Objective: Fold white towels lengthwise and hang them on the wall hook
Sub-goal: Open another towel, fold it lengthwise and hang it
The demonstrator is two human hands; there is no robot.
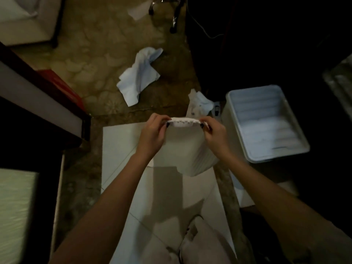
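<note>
A folded white towel [185, 149] hangs in front of me, held up by its top edge. My left hand [154, 133] pinches the top left corner and my right hand [213, 134] pinches the top right corner. The towel's lower part drapes down over white floor tiles [118, 149]. Another white towel [138, 76] lies crumpled on the brown floor further ahead. A smaller crumpled white cloth [201, 103] lies just beyond my hands. No wall hook is in view.
A white plastic bin [266, 122] stands open to the right. A dark wooden cabinet edge [43, 103] runs along the left. Chair legs with castors [175, 14] and a cable are at the top. My foot [190, 250] shows at the bottom.
</note>
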